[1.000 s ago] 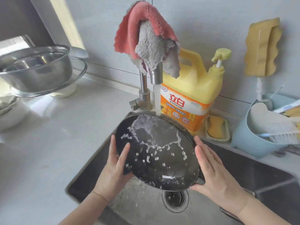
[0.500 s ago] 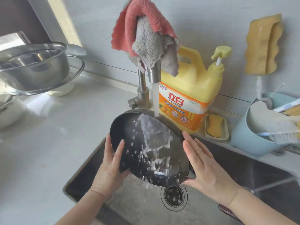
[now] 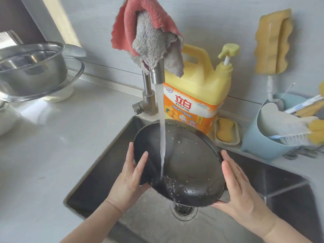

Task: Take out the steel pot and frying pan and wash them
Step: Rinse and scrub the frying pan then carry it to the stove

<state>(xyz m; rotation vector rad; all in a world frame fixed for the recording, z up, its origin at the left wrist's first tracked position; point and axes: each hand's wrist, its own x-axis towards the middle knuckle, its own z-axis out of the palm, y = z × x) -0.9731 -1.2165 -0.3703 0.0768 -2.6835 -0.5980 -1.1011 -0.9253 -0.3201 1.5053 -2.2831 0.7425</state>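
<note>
I hold the black frying pan (image 3: 189, 165) tilted over the sink (image 3: 98, 172), its inside facing me. Water from the tap (image 3: 157, 74) runs down the inside and splashes at the low edge above the drain (image 3: 184, 209). My left hand (image 3: 131, 179) pinches the left rim, thumb on the inside and fingers behind it. My right hand (image 3: 242, 193) presses straight fingers against the right rim, with its thumb under the low edge. The steel pot (image 3: 31, 74) stands at the far left of the counter on a glass lid (image 3: 77, 74).
A pink and grey cloth (image 3: 149, 32) hangs over the tap. Behind the sink stand a yellow detergent jug (image 3: 198, 95) and a soap dish (image 3: 226, 132). A blue caddy with brushes (image 3: 263, 142) sits at the right. A yellow sponge (image 3: 273, 42) hangs on the wall.
The pan has moved under the stream and tipped, so the water now hits its lower inside. Most of the white foam has rinsed off. Both hands keep their hold.
</note>
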